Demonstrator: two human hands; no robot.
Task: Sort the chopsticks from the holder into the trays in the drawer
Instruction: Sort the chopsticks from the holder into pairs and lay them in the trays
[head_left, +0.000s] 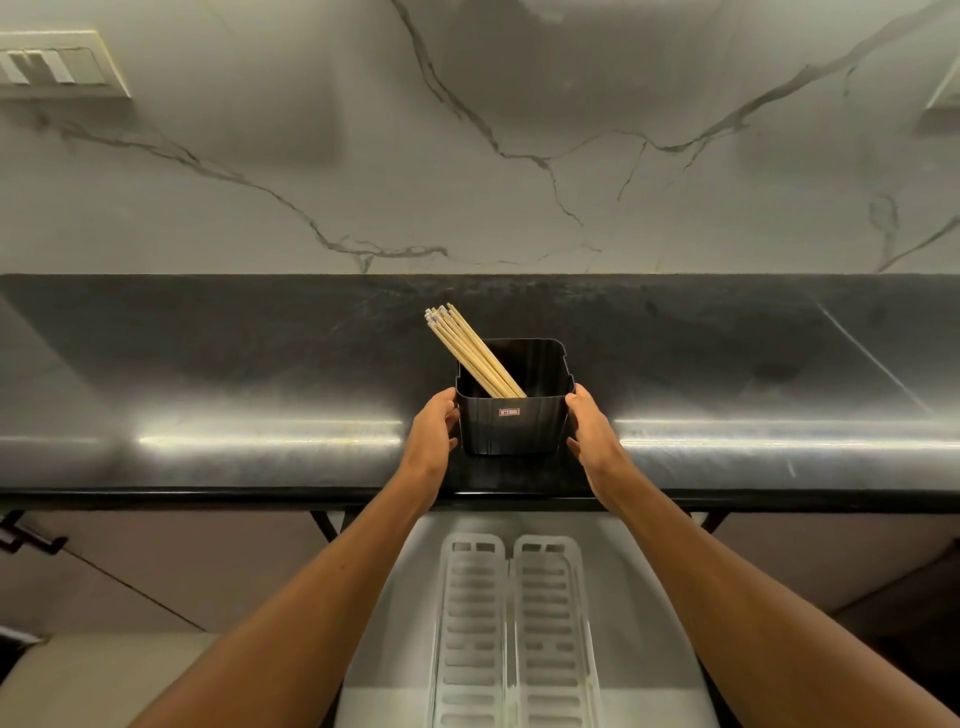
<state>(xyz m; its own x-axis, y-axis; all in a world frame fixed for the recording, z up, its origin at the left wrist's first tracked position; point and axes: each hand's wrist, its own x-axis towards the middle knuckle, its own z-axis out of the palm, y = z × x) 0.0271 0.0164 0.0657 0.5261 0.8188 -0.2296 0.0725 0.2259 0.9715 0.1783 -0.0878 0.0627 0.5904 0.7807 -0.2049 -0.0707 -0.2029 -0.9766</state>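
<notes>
A black square holder (514, 423) stands on the dark countertop near its front edge. Several pale wooden chopsticks (470, 349) lean in it, tips pointing up and to the left. My left hand (431, 428) presses against the holder's left side and my right hand (592, 428) against its right side, so both hands clasp it. Below the counter, an open drawer holds two long white slotted trays side by side, the left tray (470, 634) and the right tray (553, 634). Nothing lies in either tray.
The dark countertop (234, 395) runs the full width, with a marble backsplash (467, 156) behind it. A switch plate (57, 65) sits on the wall at the upper left. Cabinet fronts flank the drawer (395, 597) on both sides.
</notes>
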